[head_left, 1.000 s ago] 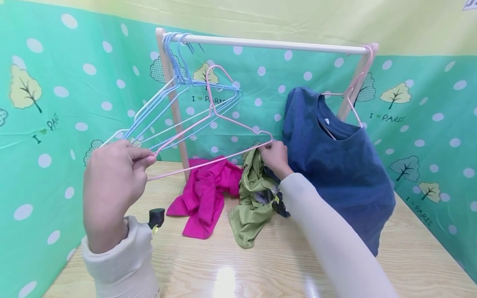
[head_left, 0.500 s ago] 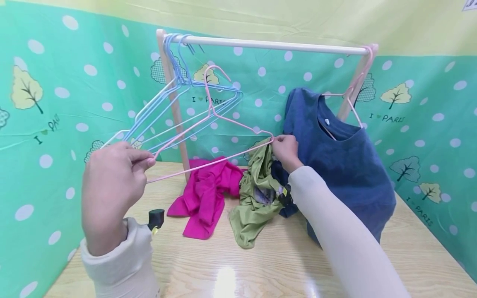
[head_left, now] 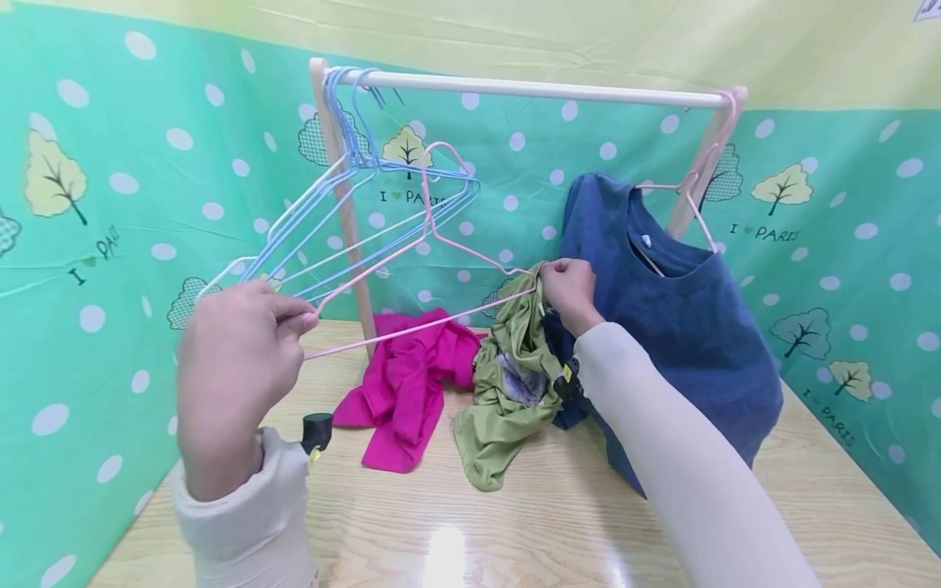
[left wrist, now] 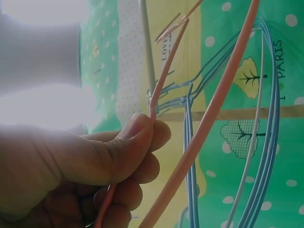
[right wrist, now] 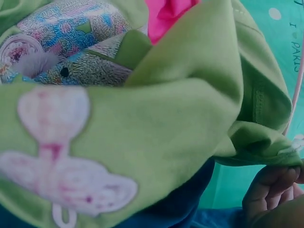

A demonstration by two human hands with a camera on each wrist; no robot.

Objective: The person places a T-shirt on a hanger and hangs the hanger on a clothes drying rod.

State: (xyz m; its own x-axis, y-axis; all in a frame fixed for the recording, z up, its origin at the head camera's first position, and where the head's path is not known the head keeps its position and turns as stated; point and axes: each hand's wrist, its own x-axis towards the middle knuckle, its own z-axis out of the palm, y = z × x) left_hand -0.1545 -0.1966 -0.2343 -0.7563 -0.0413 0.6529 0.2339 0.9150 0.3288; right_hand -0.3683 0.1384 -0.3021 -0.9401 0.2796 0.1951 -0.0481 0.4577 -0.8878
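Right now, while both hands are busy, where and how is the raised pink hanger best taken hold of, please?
The pink hanger is probably best pinched at its left end, from the left, as the left hand does. It is thin wire there, and its right end sits close to the green garment in the right hand, where another grip could get in the way.

Magenta garment, green garment on table
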